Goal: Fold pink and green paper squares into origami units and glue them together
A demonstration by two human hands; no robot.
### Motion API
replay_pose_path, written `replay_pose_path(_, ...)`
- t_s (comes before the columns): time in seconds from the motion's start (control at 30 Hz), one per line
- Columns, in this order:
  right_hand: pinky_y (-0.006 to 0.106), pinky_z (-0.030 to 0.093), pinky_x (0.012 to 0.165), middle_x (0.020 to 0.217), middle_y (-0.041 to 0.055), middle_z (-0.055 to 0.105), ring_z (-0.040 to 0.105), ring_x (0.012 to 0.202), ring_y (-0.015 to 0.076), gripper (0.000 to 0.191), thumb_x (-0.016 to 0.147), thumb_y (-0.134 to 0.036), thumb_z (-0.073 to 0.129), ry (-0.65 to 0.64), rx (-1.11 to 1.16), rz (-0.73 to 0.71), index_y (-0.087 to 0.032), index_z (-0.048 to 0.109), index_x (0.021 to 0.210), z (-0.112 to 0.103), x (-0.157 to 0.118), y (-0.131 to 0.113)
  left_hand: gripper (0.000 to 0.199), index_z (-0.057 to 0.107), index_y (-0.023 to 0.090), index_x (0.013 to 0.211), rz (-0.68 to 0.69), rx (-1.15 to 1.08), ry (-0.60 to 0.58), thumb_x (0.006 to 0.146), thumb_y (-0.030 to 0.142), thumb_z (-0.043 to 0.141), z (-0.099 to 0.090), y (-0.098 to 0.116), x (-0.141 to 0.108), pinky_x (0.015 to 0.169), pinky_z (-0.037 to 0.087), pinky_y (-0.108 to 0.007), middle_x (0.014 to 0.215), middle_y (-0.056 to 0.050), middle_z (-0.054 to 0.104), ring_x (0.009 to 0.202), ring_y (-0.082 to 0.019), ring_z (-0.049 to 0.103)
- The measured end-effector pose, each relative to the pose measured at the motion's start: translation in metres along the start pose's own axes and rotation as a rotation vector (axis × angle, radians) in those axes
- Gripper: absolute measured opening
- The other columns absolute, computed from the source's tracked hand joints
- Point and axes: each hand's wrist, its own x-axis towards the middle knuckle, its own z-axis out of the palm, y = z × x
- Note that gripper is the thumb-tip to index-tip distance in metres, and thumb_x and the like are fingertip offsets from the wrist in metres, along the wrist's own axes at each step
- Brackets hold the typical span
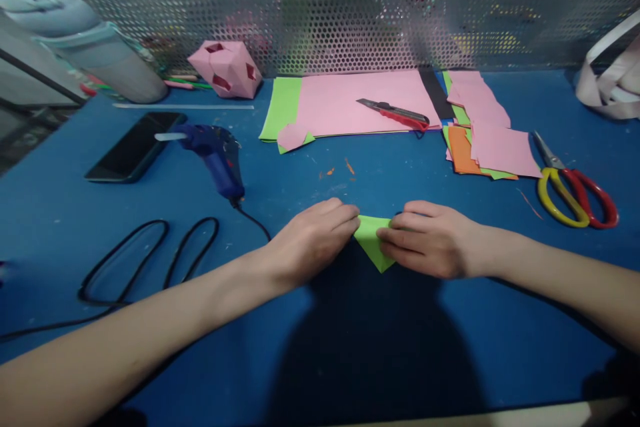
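A green piece of paper (pixel 373 240), folded to a triangle with its point toward me, lies on the blue table between my hands. My left hand (pixel 320 237) has its fingers closed at the paper's left corner. On the right side, my right hand (pixel 425 239) holds the paper with bent fingers lying over its edge. Both thumbs are hidden from view. Beyond the hands, small orange paper scraps (pixel 349 167) lie on the table.
A blue glue gun (pixel 215 157) with a looping black cord and a phone (pixel 135 147) lie left. Behind are pink sheets (pixel 340 103), a utility knife (pixel 395 113) and a folded pink paper shape (pixel 227 70). Scissors (pixel 575 190) lie right, beside cut paper pieces (pixel 505 150).
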Motion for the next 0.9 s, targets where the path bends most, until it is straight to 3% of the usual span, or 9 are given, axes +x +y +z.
replay_pose_path(0.23,0.034,0.037,0.075,0.099,0.0069,0.064,0.050,0.086,0.0153,0.020,0.095,-0.015,0.041,0.015,0.031,0.005,-0.019,0.060,0.100,0.000,0.001,0.001,0.026,0.062,0.011,0.082,-0.063,0.211,-0.020,0.091,0.011,0.038,-0.014,-0.006,0.003,0.073,0.046,-0.033,0.088,-0.012,0.061,0.081,-0.020,0.052)
replay_pose_path(0.43,0.035,0.037,0.075,0.097,0.0074,0.064,0.050,0.086,0.0158,0.018,0.094,-0.014,0.042,0.026,0.027,0.000,-0.017,0.060,0.100,0.001,0.001,0.000,0.022,0.062,0.013,0.087,-0.076,0.118,0.105,0.091,0.014,0.040,-0.011,0.006,0.002,0.079,0.048,-0.034,0.096,-0.011,0.061,0.090,-0.020,0.054)
replay_pose_path(0.63,0.035,0.037,0.076,0.098,0.0075,0.063,0.050,0.086,0.0160,0.018,0.094,-0.015,0.043,0.000,0.021,0.001,-0.018,0.059,0.100,-0.001,0.000,0.000,0.021,0.059,0.014,0.087,-0.013,0.093,0.001,0.092,0.019,0.039,0.001,0.021,0.003,0.080,0.049,-0.037,0.093,-0.011,0.060,0.092,-0.021,0.054)
replay_pose_path(0.9,0.037,0.037,0.076,0.100,0.0091,0.063,0.050,0.088,0.0185,0.020,0.093,-0.014,0.041,-0.051,-0.013,0.012,-0.017,0.060,0.101,-0.001,0.001,-0.005,0.023,0.060,0.012,0.086,-0.011,0.141,0.011,0.092,0.024,0.041,0.000,0.022,0.003,0.078,0.050,-0.037,0.091,-0.012,0.059,0.092,-0.023,0.054)
